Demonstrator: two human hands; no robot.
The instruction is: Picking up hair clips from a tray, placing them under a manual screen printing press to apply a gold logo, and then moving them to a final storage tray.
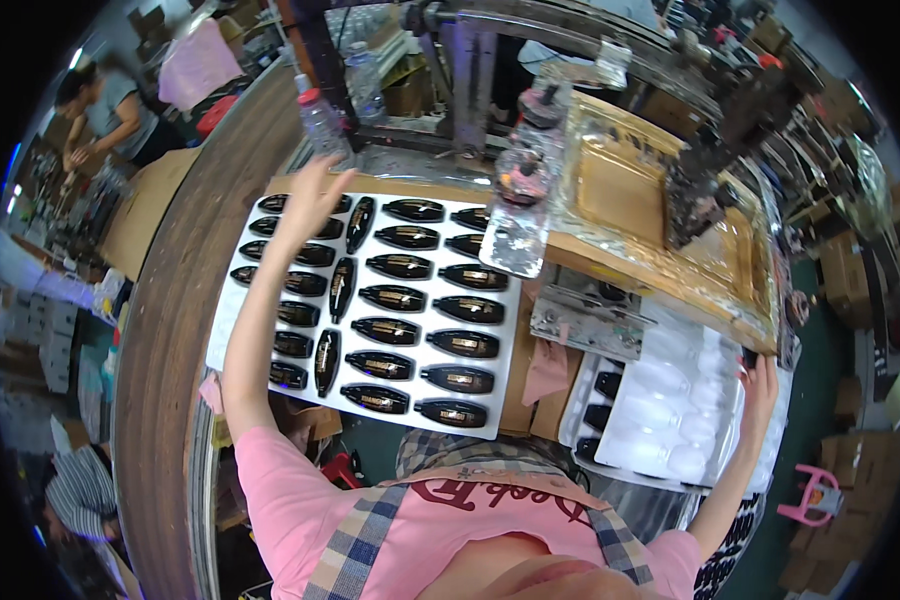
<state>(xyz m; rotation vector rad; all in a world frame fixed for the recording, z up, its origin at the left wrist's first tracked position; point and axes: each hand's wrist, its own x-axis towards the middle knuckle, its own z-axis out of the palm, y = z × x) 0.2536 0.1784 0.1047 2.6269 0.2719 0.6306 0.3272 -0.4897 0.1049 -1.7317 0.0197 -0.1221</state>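
My left hand (315, 202) is open, its fingers stretched out over the far left corner of a white tray (228, 330). Rows of glossy black oval bottles with gold print, such as this black bottle (385, 331), lie in that tray. A column of them is turned lengthwise, among them one upright-lying bottle (327, 362). On the right, my right hand (760, 400) is at the side of a translucent moulded tray (660, 410), fingers curled by a small dark thing under the wooden frame's edge. What these fingers grip is partly hidden.
A printing machine with a wooden screen frame (660, 255) stands at the back right, above a metal fixture (585, 318). Paint-smeared pots (525, 180) sit beside it. A plastic bottle with a red cap (320, 120) stands at the back. Another person (120, 110) works at the far left.
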